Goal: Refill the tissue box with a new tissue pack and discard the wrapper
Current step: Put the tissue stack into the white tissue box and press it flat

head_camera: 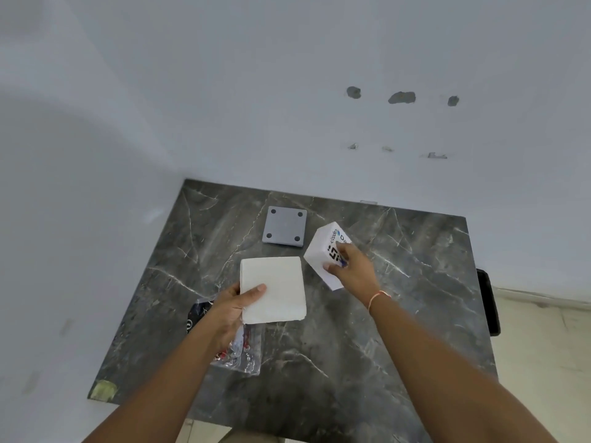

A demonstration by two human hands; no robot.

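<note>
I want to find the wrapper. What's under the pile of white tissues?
The clear printed wrapper pokes out beneath the tissue stack and left hand. What lies under the stack's middle is hidden.

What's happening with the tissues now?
Left hand holds tissues. Right hand holds box, tilted. Wrapper on table. Nothing blocking.
</note>
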